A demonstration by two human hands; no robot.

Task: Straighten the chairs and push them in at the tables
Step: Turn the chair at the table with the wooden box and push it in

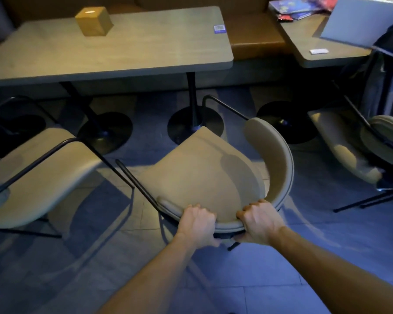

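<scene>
A beige padded chair (200,168) with a curved backrest and thin black metal arms stands in front of me, turned a little askew, short of the long wooden table (145,48). My left hand (196,223) grips the near rim of its backrest. My right hand (259,223) grips the same rim a little to the right. A second beige chair (39,177) stands to the left, angled, with its front near the table's edge. A third beige chair (349,143) is at the right by another table (315,41).
Black round table bases (104,132) sit on the tiled floor under the table. A wooden box (93,21) stands on the long table. A laptop (361,21) and papers lie on the right table, and dark clothing (390,71) hangs over the right chair. A brown bench runs behind.
</scene>
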